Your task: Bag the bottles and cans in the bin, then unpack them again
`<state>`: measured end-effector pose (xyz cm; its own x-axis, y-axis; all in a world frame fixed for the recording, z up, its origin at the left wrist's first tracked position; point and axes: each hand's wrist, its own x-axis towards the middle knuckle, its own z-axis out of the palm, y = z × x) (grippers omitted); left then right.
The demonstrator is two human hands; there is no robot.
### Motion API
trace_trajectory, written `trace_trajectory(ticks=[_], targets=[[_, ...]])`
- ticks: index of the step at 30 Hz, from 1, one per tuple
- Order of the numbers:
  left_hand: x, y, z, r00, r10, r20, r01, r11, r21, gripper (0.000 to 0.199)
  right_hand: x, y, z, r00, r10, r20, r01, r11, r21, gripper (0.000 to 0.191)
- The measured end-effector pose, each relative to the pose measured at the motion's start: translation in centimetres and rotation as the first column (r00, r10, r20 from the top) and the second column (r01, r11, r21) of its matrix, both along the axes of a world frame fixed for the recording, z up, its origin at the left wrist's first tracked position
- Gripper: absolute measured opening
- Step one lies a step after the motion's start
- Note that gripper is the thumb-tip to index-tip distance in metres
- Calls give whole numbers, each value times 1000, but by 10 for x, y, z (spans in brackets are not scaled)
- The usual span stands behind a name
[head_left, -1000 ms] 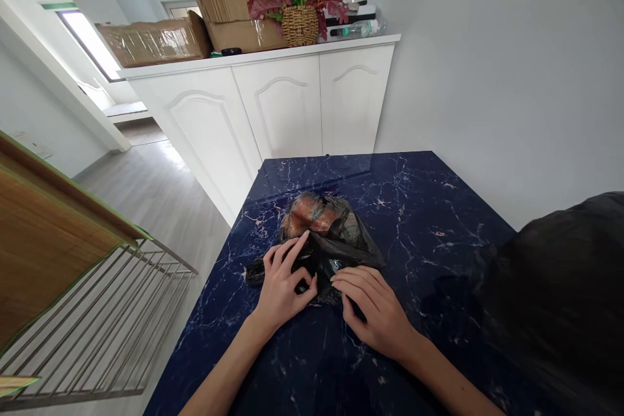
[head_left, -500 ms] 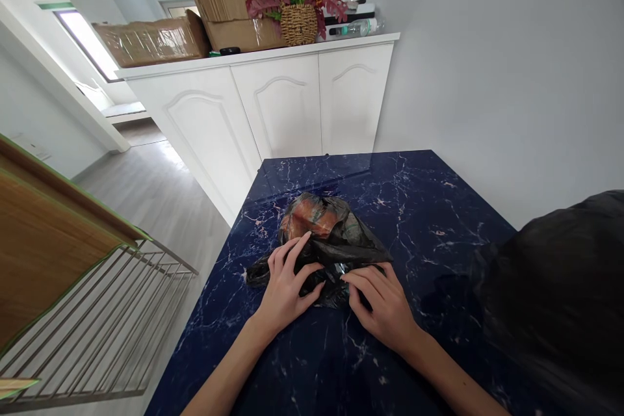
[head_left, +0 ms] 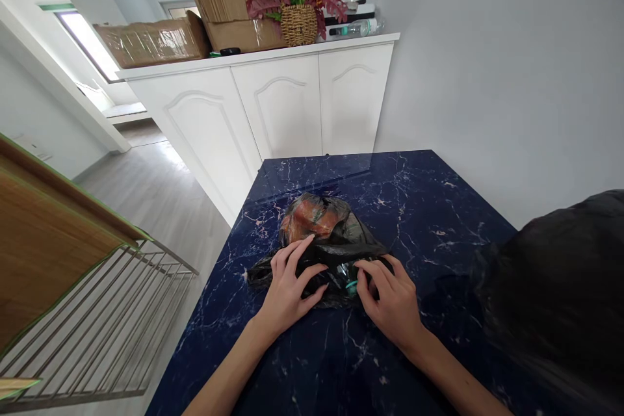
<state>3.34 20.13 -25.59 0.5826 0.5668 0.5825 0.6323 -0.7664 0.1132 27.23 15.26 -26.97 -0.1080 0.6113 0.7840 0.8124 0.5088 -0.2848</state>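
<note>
A thin black plastic bag (head_left: 358, 231) lies on the dark blue marbled table (head_left: 419, 188), with reddish-orange items (head_left: 312, 218) showing through its far side. My left hand (head_left: 287, 283) rests on the bag's near left part, fingers apart, touching the plastic. On the right, my right hand (head_left: 390, 292) has its fingers curled at the bag's near right edge, pinching the plastic. Between the hands a small teal ring-like piece (head_left: 351, 286) and some shiny clear material show; what they belong to is mostly hidden.
A large black bag (head_left: 560, 286) bulges at the right. Behind the table stands a white cabinet (head_left: 287, 104) bearing cardboard boxes, a flower basket (head_left: 299, 25) and a bottle. A metal rack (head_left: 112, 318) is at lower left.
My right hand has shifted slightly right and its fingers have curled more. More of the teal piece shows between the hands. My left hand has barely moved.
</note>
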Motion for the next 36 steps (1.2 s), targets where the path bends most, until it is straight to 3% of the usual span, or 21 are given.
trace_trajectory(ticks=[8,13,20,28,32,36], targets=[[1,-1,1,1000,-21,-1,21,1000,-3,35,2,1,-5,998,-38,43,39,998,-43,14],[0,-1,1,999,-38,6,38,999,0,39,0,0,-9,992,120,25,-116,986,-116,18],[-3,-1,-1,996,-74,-55,75,997,13,46,-4,-2,-9,949,314,-16,-310,924,-225,26],[-6,-1,-2,993,-102,-63,105,993,47,44,-1,1,-16,962,266,-58,-273,941,-200,24],[0,-7,9,993,-119,8,118,990,73,45,0,3,-17,968,240,-74,-250,950,-185,23],[4,-27,35,984,-131,118,122,989,79,41,2,4,-19,973,216,-84,-227,960,-163,19]])
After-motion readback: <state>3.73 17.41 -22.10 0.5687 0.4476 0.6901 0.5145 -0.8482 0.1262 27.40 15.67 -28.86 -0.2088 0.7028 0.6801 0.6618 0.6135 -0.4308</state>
